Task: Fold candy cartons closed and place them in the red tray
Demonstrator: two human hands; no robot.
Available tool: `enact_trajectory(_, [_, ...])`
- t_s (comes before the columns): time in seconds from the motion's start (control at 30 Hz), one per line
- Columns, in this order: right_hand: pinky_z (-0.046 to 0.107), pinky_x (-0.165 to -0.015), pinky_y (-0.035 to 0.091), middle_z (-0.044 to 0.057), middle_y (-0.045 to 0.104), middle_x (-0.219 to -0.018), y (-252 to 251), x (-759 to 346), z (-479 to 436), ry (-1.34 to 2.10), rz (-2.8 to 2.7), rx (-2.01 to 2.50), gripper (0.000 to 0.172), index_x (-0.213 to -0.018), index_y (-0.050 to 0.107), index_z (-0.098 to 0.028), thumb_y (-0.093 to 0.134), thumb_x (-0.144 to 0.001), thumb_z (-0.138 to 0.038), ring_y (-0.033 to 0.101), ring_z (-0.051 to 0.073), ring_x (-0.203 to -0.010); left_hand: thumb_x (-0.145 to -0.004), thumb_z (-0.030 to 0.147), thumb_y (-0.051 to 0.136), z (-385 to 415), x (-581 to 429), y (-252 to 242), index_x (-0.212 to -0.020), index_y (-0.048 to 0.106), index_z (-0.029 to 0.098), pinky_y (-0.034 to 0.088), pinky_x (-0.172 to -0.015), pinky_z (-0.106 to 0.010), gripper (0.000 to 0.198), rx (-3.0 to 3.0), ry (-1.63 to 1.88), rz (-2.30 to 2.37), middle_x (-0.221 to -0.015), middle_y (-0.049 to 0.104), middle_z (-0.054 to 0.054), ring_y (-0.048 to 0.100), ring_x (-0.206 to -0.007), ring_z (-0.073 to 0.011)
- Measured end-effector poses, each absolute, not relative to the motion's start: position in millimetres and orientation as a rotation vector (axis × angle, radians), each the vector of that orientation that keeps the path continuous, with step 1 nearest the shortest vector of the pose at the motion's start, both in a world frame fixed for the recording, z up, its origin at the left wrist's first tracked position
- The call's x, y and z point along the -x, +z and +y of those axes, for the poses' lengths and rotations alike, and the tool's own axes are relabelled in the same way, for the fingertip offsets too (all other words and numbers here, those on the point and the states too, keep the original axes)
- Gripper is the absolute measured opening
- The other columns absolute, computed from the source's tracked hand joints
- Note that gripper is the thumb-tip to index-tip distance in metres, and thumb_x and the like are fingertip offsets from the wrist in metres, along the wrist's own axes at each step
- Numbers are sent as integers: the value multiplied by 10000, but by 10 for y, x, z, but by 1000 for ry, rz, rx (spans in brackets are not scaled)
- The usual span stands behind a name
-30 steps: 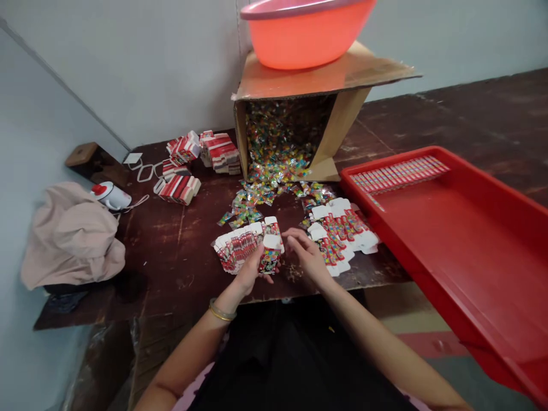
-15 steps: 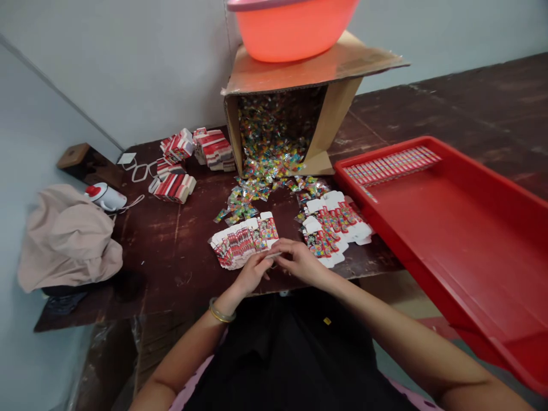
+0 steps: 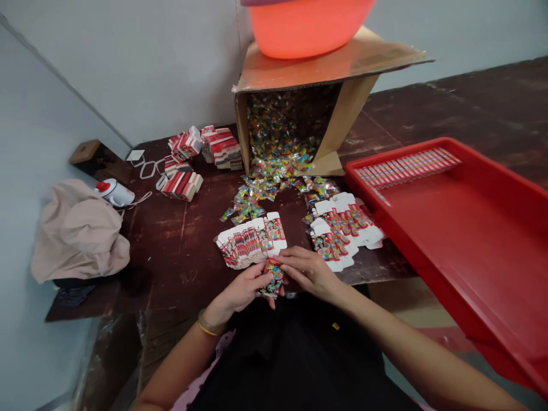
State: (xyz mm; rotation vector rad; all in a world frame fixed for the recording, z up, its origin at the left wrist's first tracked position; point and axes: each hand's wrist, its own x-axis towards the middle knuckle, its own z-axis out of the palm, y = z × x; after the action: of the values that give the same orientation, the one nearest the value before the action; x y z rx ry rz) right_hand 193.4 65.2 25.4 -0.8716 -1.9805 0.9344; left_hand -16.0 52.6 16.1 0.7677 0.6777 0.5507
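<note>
Your left hand [image 3: 246,287] grasps a small box [image 3: 274,276] near the edge of the table [image 3: 180,251]; your right hand [image 3: 311,271] touches its top, but I cannot tell if it pinches. The open carton [image 3: 349,117] contains many colourful packets [image 3: 280,165], some lying before it. The red tray [image 3: 483,228] contains printed boxes [image 3: 406,167] at its far end.

Wall [image 3: 171,63]: soft, diffuse grey light, dimmer toward the left corner.
Carton [image 3: 342,65]: top flap glossy, evidently lit from above; interior in deep shadow.
Basin [image 3: 312,31]: vivid orange, cropped by the upper edge.
Tray [image 3: 466,228]: faint glare; wide-angle stretching toward the right edge.
Counter [image 3: 184,251]: dim, with dull sheen.
Small box [image 3: 273,279]: fine print softened.
Apron [image 3: 291,354]: near-black, folds scarcely resolved.
</note>
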Motion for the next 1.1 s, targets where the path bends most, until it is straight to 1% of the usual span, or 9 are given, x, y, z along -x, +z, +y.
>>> enact_trajectory(0.27, [382,-924,477,92,614,-1154,-131,-1744,770,905,-1995,1062,297,-1189,636,-238,444,-966,-270,566,212,-1068,-874,441,477,483,152,146,-1303,400,197,497,-483,-250,500,-877,612,1024,-926,609,-73,626,-718,-188])
enact_trajectory(0.37, [460,-965,424,119,569,-1250,-346,-1826,1129,698,-2187,1258,342,-1250,591,-217,468,-940,-292,512,266,-1144,-893,435,429,764,538,131,-1204,485,193,475,-550,-265,398,-1293,563,1644,-883,639,-76,634,-723,-203])
enact_trajectory(0.5, [508,-945,407,135,414,-1427,-545,-1962,1399,433,-2525,1322,590,-1419,382,-192,554,-872,-333,395,328,-1262,-897,351,418,1200,1254,38,-1058,577,145,462,-737,-356,306,-1485,165,2484,-982,661,-171,643,-888,-296])
enact_trajectory(0.7, [442,-999,410,156,523,-1327,-593,-2010,1320,241,-2661,1268,416,-1287,528,-100,488,-905,-258,485,300,-1182,-897,448,398,1302,1651,-111,-1047,601,132,474,-741,-404,405,-1407,137,2603,-897,676,-180,652,-859,-327])
enact_trajectory(0.8, [418,-982,437,155,557,-1276,-531,-2003,1252,168,-2704,1257,406,-1267,536,-98,485,-888,-235,515,291,-1138,-876,504,424,1206,1575,-51,-1228,503,95,454,-839,-455,545,-1487,304,2686,-1113,608,-230,585,-1039,-355])
enact_trajectory(0.87, [416,-961,449,166,543,-1281,-489,-1971,1203,104,-2751,1269,437,-1278,514,-84,496,-853,-183,512,300,-1134,-871,468,455,1138,1405,0,-1286,462,108,415,-931,-458,549,-1633,593,2620,-1230,541,-218,520,-1141,-334])
enact_trajectory(0.93, [422,-932,456,187,537,-1275,-453,-1929,1164,46,-2764,1329,461,-1283,496,-70,473,-823,-93,523,311,-1109,-866,417,481,1070,1113,15,-1229,530,154,436,-922,-404,450,-1709,821,2244,-1156,591,-151,560,-1069,-270])
enact_trajectory(1.0, [408,-863,478,197,572,-1211,-416,-1910,1151,60,-2737,1400,425,-1236,528,-74,436,-823,-33,557,306,-1026,-841,411,522,1003,736,-20,-1111,609,180,496,-755,-315,366,-1558,776,1668,-967,651,-85,620,-839,-193])
enact_trajectory(1.1, [347,-752,495,155,652,-997,-340,-1972,1162,149,-2715,1415,233,-1019,621,-114,448,-870,-66,588,265,-871,-804,473,564,940,212,-131,-1054,623,152,461,-538,-239,411,-1144,600,1112,-842,642,-65,589,-626,-133])
